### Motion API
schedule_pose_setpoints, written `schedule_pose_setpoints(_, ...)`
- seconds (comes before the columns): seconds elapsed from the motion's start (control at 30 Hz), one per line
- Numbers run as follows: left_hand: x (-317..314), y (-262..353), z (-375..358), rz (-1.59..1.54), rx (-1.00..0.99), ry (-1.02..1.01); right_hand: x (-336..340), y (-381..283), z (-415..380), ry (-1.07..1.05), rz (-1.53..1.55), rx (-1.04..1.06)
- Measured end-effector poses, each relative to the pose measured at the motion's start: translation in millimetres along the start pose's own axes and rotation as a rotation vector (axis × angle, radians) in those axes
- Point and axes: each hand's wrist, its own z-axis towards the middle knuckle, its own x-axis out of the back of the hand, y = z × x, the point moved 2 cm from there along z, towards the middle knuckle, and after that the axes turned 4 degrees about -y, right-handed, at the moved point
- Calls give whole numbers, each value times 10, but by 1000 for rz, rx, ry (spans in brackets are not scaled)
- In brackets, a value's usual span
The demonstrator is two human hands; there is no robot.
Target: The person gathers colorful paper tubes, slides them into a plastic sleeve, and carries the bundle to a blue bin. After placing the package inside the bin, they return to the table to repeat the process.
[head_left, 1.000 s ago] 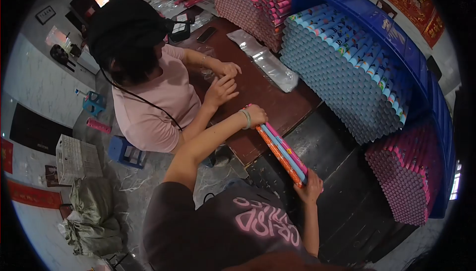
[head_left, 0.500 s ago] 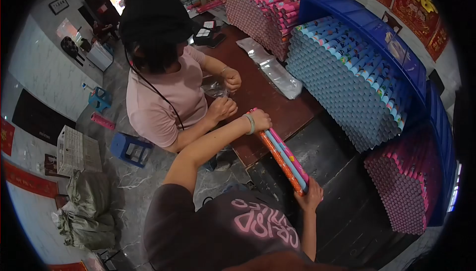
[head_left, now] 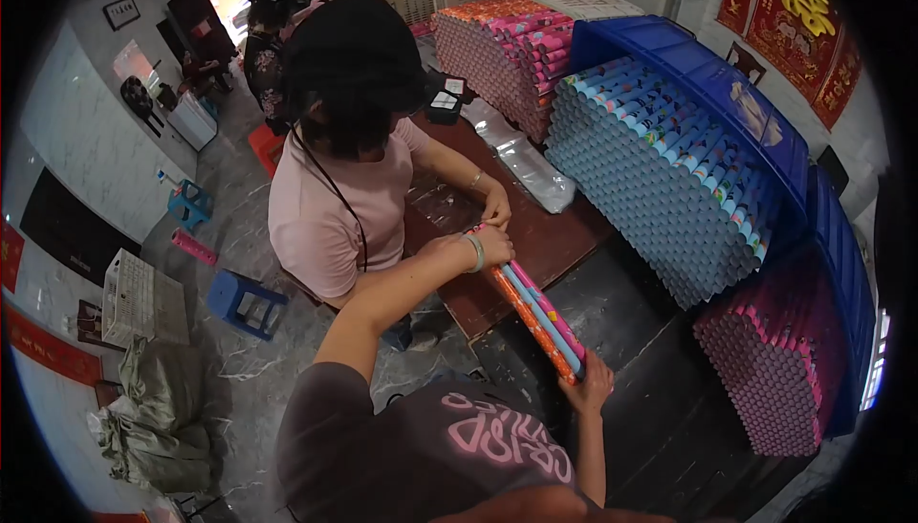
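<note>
Three long, slim patterned tubes (head_left: 541,311), orange, light blue and pink, lie side by side in a bundle held slantwise between my hands. My left hand (head_left: 491,246), a pale green bangle at its wrist, wraps around the far end over the table edge. Around the near end, the fingers of my right hand (head_left: 590,385) are closed. A co-worker in a pink shirt (head_left: 335,222) sits across the table corner, one hand (head_left: 496,206) right by the far tube ends; the other hand is hidden behind my arm. Clear plastic (head_left: 442,206) lies before the co-worker.
Clear plastic bags (head_left: 535,169) lie on the brown table (head_left: 564,244). To the right, a blue crate (head_left: 708,64) on its side holds stacked blue tubes (head_left: 650,164); pink tubes (head_left: 760,380) fill another. Orange and pink tubes (head_left: 492,64) stand behind. A blue stool (head_left: 247,303) is at left.
The co-worker has leaned nearer, bringing a hand to the far tube ends. My hands and the tubes have shifted slightly left in view, and the camera view has tilted up a little.
</note>
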Motion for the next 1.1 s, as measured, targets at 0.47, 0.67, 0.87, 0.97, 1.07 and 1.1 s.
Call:
schedule_pose_setpoints(0.47, -104, 121, 107, 5, 7, -51, -57, 118, -53, -66, 33, -50)
schedule_pose_setpoints(0.67, -401, 158, 143, -51, 0, -68, -70, 126, -119, -96, 31, -74)
schedule_pose_setpoints(0.87, -404, 224, 129, -62, -4, -41, -46, 98, -143, -116, 52, -100)
schedule_pose_setpoints(0.97, -522, 281, 219, -86, 1, -32, 12, 150, -198, -114, 44, -101)
schedule_pose_setpoints(1.07, -558, 361, 260, -85, -5, 53, 61, 233, -249, -107, 19, -103)
schedule_pose_setpoints(1.1, -499, 401, 265, -83, -20, 137, 86, 269, -274, -108, 17, -109)
